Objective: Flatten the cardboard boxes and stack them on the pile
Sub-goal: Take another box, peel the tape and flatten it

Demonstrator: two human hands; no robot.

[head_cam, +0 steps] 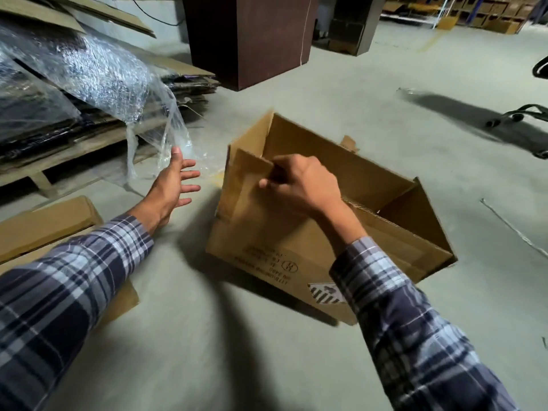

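An open brown cardboard box (284, 241) stands on the grey floor in the middle of the view, its printed near side facing me. My right hand (299, 182) grips the near-left flap of the box, fingers curled over its top edge. To the left of the box, my left hand (175, 185) hovers with fingers spread, holding nothing and apart from the cardboard. The pile of flattened cardboard (98, 126) lies at the left on a low pallet, partly hidden under clear plastic wrap (98, 75).
Another cardboard box (44, 226) lies at the lower left by my left sleeve. A dark brown cabinet (249, 40) stands behind the box. Chair wheels (516, 117) show at the right edge. Shelves with boxes line the far right.
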